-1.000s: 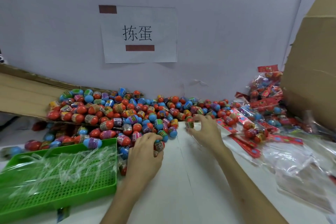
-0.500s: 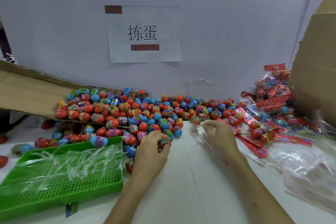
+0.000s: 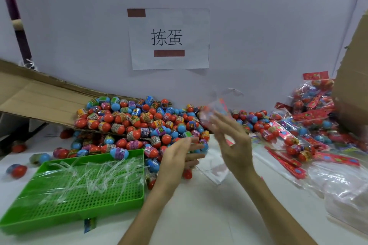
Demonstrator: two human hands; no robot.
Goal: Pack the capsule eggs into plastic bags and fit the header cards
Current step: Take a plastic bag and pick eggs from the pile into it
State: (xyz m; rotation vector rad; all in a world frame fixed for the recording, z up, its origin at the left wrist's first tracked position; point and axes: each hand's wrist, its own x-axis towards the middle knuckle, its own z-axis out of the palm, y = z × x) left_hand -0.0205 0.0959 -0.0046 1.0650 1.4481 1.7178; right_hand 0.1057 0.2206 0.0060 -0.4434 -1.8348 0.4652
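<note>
A big heap of red and blue capsule eggs lies along the back of the white table. My left hand hovers at the heap's front edge with its fingers stretched out to the right; a red egg shows just below it. My right hand is raised above the table, and a blurred clear plastic bag with a bit of red on it hangs at its fingertips. Another clear bag lies flat between my hands. Red header cards lie to the right.
A green perforated tray with clear plastic strips sits at the front left. A flat cardboard sheet slopes under the heap. Packed bags of eggs pile up at the right, next to a cardboard box. Clear bags lie at the front right.
My right hand has risen from the table and lifted a clear bag into the air. My left hand's fingers have straightened out from their curl round the eggs.
</note>
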